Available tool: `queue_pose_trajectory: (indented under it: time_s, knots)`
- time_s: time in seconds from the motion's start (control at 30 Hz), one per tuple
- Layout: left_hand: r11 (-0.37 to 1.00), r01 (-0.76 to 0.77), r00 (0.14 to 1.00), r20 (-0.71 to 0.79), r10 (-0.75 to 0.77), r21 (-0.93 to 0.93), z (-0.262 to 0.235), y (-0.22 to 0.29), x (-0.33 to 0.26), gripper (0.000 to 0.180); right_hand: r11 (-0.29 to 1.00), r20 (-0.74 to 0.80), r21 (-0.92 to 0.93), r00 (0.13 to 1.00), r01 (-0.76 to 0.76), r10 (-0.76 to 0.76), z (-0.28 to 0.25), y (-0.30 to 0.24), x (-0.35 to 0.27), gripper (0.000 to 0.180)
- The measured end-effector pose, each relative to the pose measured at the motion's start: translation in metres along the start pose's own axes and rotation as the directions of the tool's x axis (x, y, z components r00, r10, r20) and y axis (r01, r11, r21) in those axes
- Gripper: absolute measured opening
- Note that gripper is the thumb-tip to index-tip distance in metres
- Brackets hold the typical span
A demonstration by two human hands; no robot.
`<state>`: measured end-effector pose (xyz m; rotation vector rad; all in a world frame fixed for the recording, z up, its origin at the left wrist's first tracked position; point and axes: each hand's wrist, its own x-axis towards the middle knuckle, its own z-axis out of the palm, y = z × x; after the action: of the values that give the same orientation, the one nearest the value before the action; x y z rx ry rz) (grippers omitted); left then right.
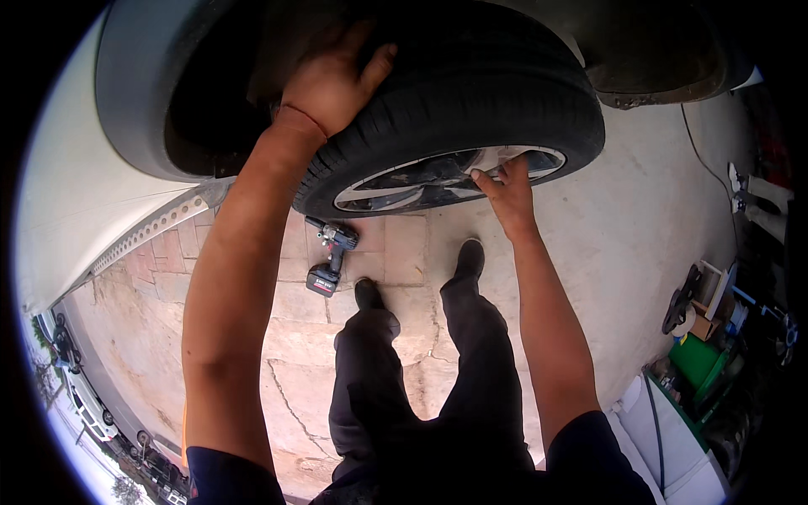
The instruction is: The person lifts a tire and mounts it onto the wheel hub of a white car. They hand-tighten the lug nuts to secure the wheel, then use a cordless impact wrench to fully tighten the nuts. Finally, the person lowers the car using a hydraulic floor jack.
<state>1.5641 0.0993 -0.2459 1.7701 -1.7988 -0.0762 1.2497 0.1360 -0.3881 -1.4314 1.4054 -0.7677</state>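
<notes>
head | left hand (pixel 332 80) fingers spread flat over car wheel (pixel 446 126) tread | right hand (pixel 505 189) fingers hooked on a rim spoke | wheel upright at the wheel arch (pixel 168 84), seating undecidable | cordless impact wrench (pixel 331 257) on paving below fingers, untouched

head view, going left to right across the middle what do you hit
white car body → left hand on top of the tyre → cordless impact wrench on the paving → right hand at the wheel rim → green box amid the clutter at the right edge
</notes>
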Motion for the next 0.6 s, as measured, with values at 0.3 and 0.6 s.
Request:
queue_pose_trajectory:
  time_s: [0.3,0.6]
  knots:
    - [0.959,0.256,0.952,0.14,-0.272,0.122,0.177,0.042,-0.253,0.057,0.831,0.358,0.475,0.926,-0.289,0.117,-0.012,0.003,0.048,0.042]
    - [0.895,0.444,0.868,0.264,-0.42,-0.037,0.255,0.003,-0.225,0.062,0.754,0.25,0.657,0.938,0.019,-0.241,0.002,0.033,0.058,0.071]
